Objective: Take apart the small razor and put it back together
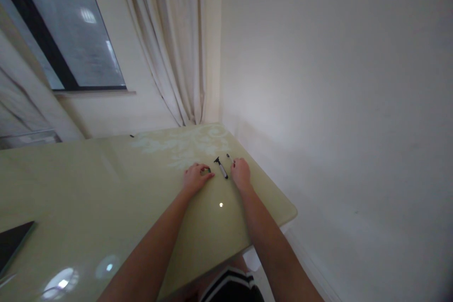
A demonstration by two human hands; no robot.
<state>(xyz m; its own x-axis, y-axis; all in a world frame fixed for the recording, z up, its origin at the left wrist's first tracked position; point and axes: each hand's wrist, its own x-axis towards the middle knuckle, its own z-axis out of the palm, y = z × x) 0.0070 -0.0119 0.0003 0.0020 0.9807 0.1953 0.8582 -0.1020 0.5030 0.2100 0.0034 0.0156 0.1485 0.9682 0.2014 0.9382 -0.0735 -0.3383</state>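
Note:
On the pale table a razor (221,168) with a dark head and a grey-and-black handle lies between my two hands, touching neither. My left hand (196,178) rests to its left, with thumb and forefinger curved around a small dark green piece (209,170) too small to name. To the razor's right, my right hand (241,173) is closed on a thin light-coloured stick (230,157) with a dark tip. The tip points away from me, and the fingers hide the rest of the stick.
The glossy table (141,198) has a rounded right corner beside a white wall (336,104). A small dark item (132,136) lies near the back edge. A flat dark object (16,243) sits at the left. Curtains (173,42) and a window (74,23) are behind.

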